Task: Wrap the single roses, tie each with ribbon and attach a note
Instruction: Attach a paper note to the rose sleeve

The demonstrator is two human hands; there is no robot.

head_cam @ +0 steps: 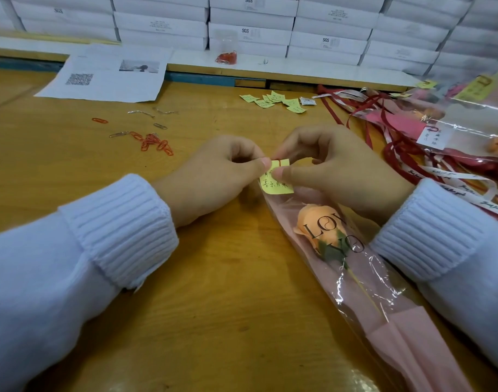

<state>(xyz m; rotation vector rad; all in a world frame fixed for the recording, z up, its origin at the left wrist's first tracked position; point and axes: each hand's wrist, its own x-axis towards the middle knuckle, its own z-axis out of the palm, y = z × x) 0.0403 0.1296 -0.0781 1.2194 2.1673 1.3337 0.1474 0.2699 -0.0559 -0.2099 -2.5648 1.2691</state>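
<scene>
My left hand (213,176) and right hand (335,171) both pinch the note (276,187) atop the wrapped rose (312,222), mid-bench (213,278).

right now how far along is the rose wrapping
Done: a pile of wrapped roses with notes lies at the right, and the peach rose is already in its pink sleeve. In hand: the left hand and right hand pinch a yellow note with a red clip at the sleeve's top edge. Left: no ribbon shows on this rose; spare notes and ribbons wait.
</scene>
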